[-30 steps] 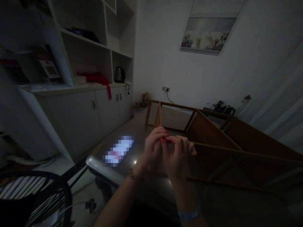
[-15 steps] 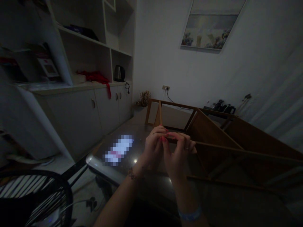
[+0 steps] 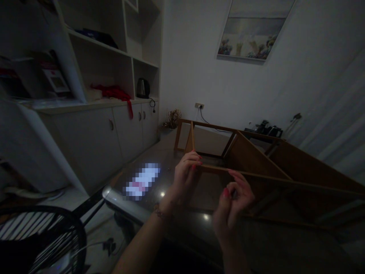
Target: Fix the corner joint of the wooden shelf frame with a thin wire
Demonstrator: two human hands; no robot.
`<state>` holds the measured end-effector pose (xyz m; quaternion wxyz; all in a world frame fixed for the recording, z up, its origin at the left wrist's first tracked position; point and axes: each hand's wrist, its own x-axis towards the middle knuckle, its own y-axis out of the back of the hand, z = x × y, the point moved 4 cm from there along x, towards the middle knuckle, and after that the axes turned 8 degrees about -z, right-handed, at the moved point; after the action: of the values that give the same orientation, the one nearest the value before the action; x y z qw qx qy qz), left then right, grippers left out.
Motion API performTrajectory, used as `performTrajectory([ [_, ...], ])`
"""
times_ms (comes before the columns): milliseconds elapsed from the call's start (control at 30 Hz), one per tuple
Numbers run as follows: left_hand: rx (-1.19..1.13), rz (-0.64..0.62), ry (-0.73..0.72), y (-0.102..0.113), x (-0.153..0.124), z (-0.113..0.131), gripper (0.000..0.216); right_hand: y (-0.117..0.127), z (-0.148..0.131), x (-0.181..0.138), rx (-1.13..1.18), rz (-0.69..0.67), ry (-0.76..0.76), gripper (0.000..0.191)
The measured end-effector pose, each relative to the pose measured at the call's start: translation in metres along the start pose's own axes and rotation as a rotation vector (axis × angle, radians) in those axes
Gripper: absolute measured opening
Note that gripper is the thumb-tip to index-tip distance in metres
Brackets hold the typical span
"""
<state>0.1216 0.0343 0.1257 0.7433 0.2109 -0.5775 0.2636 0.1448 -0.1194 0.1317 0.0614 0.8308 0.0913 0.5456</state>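
Note:
A brown wooden shelf rack (image 3: 256, 177) lies on its side across the dark, glossy table. My left hand (image 3: 186, 169) is closed round the rack's near left corner, where a shelf board meets the long rail. Whether a small part sits under its fingertips is hidden. My right hand (image 3: 235, 201) is just in front of the same rail, to the right of my left hand. Its thumb and forefinger are apart, the other fingers are loosely bent, and I see nothing held in it.
A bright pixelated rectangle (image 3: 142, 181) lies on the table (image 3: 168, 203) at the left. A black slatted chair (image 3: 76, 224) stands at lower left. White cabinets (image 3: 99, 133) carry a kettle (image 3: 143, 88) and red cloth (image 3: 114, 92). Behind the rack is a wall socket (image 3: 199, 105) with a cord.
My right hand has moved away from my left fingertips, right and a little toward me, and its fingers have parted. My left hand stays at the rack's corner.

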Motion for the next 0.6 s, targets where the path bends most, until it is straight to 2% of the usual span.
performTrajectory([
  [67,0.006,-0.002,-0.003,0.0,0.0,0.0,0.021,0.008,0.0,-0.008,-0.13,-0.125,-0.081,0.022],
  [167,0.022,0.006,-0.013,0.0,0.0,-0.001,0.021,0.021,0.001,-0.019,-0.203,-0.252,-0.095,0.029],
  [300,0.027,0.013,-0.013,-0.001,-0.001,-0.002,0.022,0.038,0.0,-0.027,-0.273,-0.326,0.038,0.04],
  [400,0.017,0.013,0.01,0.0,-0.003,-0.004,0.022,0.047,-0.007,-0.028,-0.41,-0.38,0.202,0.037],
  [500,0.012,-0.004,0.011,0.0,-0.004,-0.005,0.021,0.047,-0.011,-0.023,-0.374,-0.464,0.235,0.036],
  [600,0.013,-0.004,0.007,0.001,-0.005,-0.006,0.021,0.042,-0.018,-0.013,-0.252,-0.431,0.229,0.035],
])
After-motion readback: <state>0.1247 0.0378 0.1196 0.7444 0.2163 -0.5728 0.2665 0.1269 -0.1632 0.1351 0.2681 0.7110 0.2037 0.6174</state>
